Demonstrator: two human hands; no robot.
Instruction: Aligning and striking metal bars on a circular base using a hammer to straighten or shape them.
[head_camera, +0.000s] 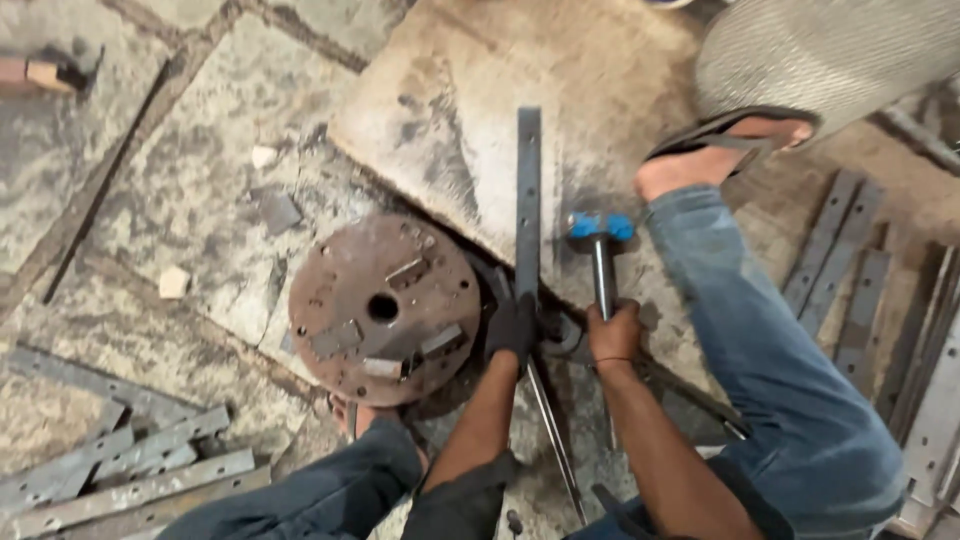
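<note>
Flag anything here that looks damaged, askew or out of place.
The round metal disc is heavily rusted, with loose metal scraps lying on it. The floor tiles are cracked and stained. Flat metal strips lie scattered unevenly at lower left.

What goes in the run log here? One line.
left hand: grips flat steel bar | right hand: holds blue-headed hammer upright | beside: rusty round disc

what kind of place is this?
Likely a small metalworking shop, floor-level work: left hand holds a flat steel bar, right hand a blue-headed hammer, beside a rusty round plate and cut strips.
</note>
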